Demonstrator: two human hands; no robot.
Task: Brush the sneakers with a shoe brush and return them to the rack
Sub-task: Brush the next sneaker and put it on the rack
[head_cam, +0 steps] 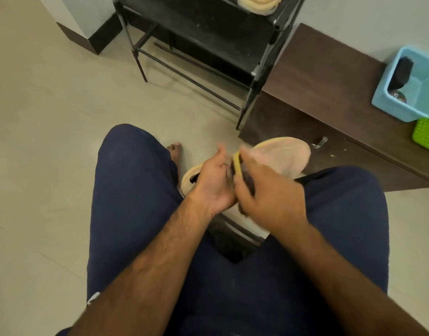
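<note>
The right hand (269, 192) curls round the shoe brush (240, 167), blurred over the peach sneaker (285, 156) propped between the knees; the left hand (212, 181) steadies it – whether it grips, I cannot tell. Brushing is the step in hand – next comes a clean lift to the rack (208, 30)

Low brown cabinet (329, 69) against the wall, topped by a blue bin (400, 110) with a green basket (427, 134) just beside it; pale tiled floor (50, 117) below.
</note>
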